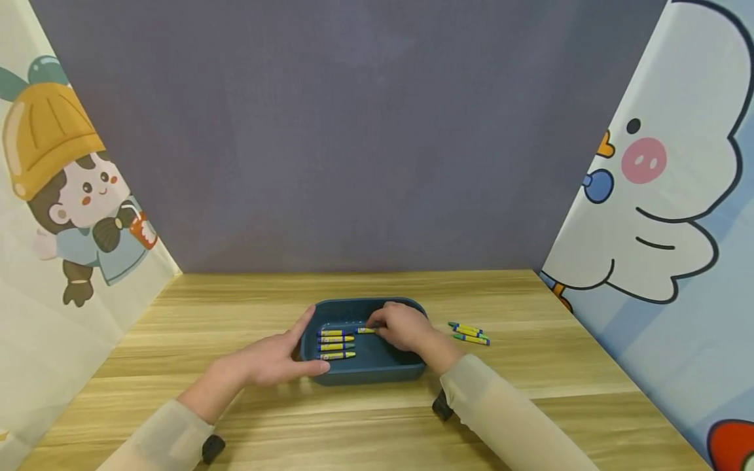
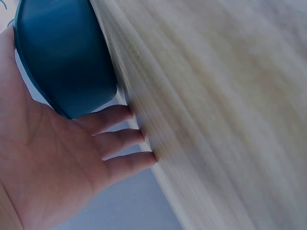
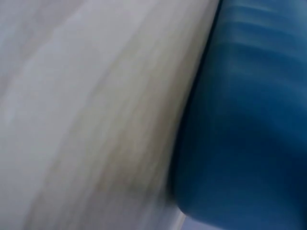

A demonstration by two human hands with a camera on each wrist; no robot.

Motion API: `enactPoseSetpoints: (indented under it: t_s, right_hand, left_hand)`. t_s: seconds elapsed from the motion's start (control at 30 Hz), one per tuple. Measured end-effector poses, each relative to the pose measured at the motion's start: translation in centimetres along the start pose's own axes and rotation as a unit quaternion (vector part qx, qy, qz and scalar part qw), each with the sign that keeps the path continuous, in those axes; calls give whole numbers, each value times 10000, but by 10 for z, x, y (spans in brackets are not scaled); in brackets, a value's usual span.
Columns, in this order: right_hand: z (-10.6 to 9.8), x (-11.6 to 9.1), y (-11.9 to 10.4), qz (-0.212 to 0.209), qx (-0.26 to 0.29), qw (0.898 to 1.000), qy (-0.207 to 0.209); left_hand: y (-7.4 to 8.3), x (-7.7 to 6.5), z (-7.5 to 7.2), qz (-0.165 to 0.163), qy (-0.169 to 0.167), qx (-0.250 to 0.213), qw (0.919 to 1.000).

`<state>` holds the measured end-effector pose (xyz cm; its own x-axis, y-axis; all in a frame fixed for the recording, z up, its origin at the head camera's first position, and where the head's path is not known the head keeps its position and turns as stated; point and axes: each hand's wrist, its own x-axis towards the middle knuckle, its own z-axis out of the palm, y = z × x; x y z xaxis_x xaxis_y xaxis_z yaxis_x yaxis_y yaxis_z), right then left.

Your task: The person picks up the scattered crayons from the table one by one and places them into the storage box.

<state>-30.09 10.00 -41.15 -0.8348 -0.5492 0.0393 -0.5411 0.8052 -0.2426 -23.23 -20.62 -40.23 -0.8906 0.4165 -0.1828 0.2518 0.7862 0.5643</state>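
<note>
A dark blue rectangular box [image 1: 371, 376] stands on the table in the head view. Along its left side lies my left hand [image 1: 273, 358], fingers spread, with the thumb on the near rim at the corner. In the left wrist view, that hand [image 2: 53, 153] has straight fingers beside the box's wall [image 2: 62, 52]. My right hand [image 1: 406, 327] reaches inside and pinches a yellow crayon [image 1: 366, 330] close to the floor of the box; its fingertips partly cover the crayon. Several wrapped crayons [image 1: 336, 347] lie in a column at the box's left. The right wrist view is blurred and shows only the box's outer wall [image 3: 240, 124].
Right of the box, a small group of crayons [image 1: 469, 333] lies on the wooden table [image 1: 247, 294]. A grey panel [image 1: 353, 144] rises behind the table, and printed cartoon panels flank it on both sides.
</note>
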Motion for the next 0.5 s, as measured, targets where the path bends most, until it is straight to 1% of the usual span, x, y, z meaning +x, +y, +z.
enactPoseSetpoints:
  t_s: [0.17,0.23,0.37,0.43,0.5]
  right_hand:
    - [0,1,1,-43,56,10000,46]
    - [-2,1,2,-68,205,9997,128]
    - [-10,1,7,-188,865,9952,418]
    - [-20,-1,12,-303,1206,9902,638]
    - [-32,-5,19,-331,1473,9852,817]
  left_hand:
    - [0,0,0,-29,-19,8,10000]
    - [0,0,0,-43,-29,13,10000]
    - [0,1,1,-29,-9,20,10000]
    - [0,1,1,-3,32,37,10000]
    - [0,2,2,12,82,77,9999]
